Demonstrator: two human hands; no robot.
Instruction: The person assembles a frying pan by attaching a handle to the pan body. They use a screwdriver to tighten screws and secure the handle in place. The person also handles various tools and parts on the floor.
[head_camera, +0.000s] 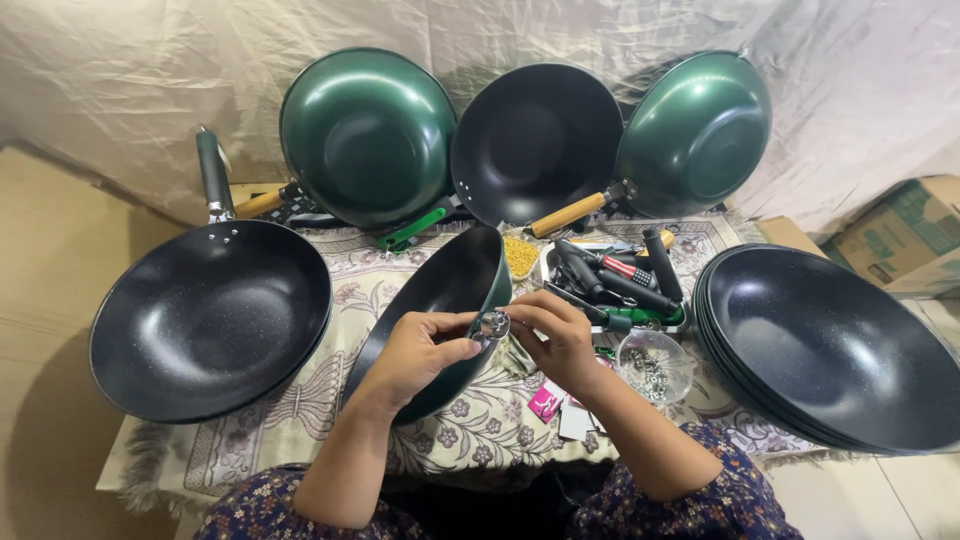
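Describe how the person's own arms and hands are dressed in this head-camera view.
Both forearms are bare to above the elbows. The left hand and right hand wear no gloves, and no rings or bracelets can be made out. Dark navy fabric with a small pinkish floral print shows at the bottom edge.

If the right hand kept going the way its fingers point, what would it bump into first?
Probably the small silver fitting pinched at the fingertips of the right hand, against the rim of the tilted green pan. Just beyond waits the left hand. Depth is hard to judge.
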